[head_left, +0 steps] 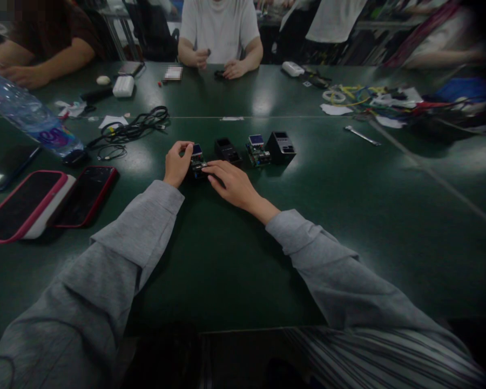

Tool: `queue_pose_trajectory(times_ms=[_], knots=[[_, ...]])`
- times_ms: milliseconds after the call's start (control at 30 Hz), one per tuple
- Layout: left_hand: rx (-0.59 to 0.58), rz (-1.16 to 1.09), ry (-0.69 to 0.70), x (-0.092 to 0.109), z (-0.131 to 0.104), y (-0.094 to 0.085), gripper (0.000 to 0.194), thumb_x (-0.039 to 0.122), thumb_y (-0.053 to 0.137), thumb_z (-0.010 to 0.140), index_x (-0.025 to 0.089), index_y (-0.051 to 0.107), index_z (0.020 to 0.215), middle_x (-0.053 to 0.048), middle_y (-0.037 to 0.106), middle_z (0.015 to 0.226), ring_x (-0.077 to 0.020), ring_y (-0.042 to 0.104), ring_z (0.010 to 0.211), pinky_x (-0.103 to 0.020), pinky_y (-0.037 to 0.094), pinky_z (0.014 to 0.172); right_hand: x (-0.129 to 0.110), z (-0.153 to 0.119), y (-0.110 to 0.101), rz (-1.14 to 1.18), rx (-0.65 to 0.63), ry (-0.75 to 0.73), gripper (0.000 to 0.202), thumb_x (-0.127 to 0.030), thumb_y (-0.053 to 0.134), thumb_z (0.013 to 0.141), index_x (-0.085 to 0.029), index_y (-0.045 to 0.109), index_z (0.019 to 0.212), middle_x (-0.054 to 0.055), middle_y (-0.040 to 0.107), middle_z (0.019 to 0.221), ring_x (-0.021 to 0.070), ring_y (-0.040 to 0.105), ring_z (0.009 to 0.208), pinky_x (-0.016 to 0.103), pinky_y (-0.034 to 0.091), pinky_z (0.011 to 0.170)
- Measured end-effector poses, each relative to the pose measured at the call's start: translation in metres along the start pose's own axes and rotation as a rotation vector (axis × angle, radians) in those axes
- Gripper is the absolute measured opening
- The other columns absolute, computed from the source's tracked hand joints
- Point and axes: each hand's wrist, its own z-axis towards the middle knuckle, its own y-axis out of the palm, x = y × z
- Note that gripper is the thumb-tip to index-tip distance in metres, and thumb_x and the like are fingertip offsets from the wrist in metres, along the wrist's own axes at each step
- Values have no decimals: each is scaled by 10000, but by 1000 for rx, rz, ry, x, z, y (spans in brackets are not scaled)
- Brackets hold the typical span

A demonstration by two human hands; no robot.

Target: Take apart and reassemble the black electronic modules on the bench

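Note:
A small circuit board with a little screen (pixel 197 150) stands on the green table between my two hands. My left hand (pixel 177 163) is closed on its left side, thumb and fingers near the screen. From the right, my right hand (pixel 235 185) has its fingertips closed at the board's lower right edge; part of the board is hidden by them. Just behind my right hand lies a black plastic case (pixel 227 150). Farther right, a second circuit board with a screen (pixel 258 152) stands beside another black case (pixel 281 147) with cut-out openings.
At left are phones in red cases (pixel 87 197), a plastic bottle (pixel 44 121) and a coiled black cable (pixel 140 127). A wrench (pixel 362 136) and tangled wires (pixel 372 97) lie to the right. Across the green table (pixel 243 281) sits a person in a white shirt (pixel 221 32).

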Motion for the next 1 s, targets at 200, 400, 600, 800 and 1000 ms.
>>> queue_pose_trajectory(times_ms=[200, 400, 600, 800, 1000], knots=[[-22, 34, -29, 0, 0, -1, 245, 428, 554, 965, 235, 705, 976, -47, 764, 1000, -187, 714, 942, -336, 548, 905, -1, 0, -1, -11, -10, 12, 284, -223, 450, 1035, -165, 603, 1268, 120, 618, 1319, 258, 592, 1187, 441, 513, 1001], [-22, 35, -21, 3, -1, -2, 255, 438, 553, 962, 232, 702, 970, -57, 764, 994, -187, 710, 934, -328, 554, 881, 0, 0, -1, -5, -17, 16, 285, -236, 437, 1040, -189, 600, 1269, 109, 616, 1320, 258, 591, 1182, 453, 513, 998], [-12, 53, -9, 7, -2, -2, 266, 461, 547, 964, 235, 687, 967, -49, 762, 996, -181, 710, 940, -322, 552, 892, 1, 0, 1, -13, -14, 9, 288, -237, 439, 1037, -175, 605, 1263, 118, 622, 1305, 262, 592, 1169, 451, 503, 1000], [-19, 40, -16, 10, -2, -2, 233, 428, 549, 968, 229, 671, 963, -64, 754, 1004, -189, 707, 948, -338, 547, 896, 1, 0, 1, -21, -1, -5, 285, -237, 441, 1040, -161, 607, 1259, 116, 626, 1299, 258, 591, 1169, 442, 499, 1001], [-7, 36, -19, 9, -2, -2, 210, 414, 567, 956, 234, 674, 956, -57, 758, 998, -185, 704, 939, -332, 551, 888, 2, 0, 1, -11, -6, -1, 282, -245, 436, 1043, -177, 604, 1259, 114, 628, 1292, 261, 593, 1160, 451, 507, 982]])
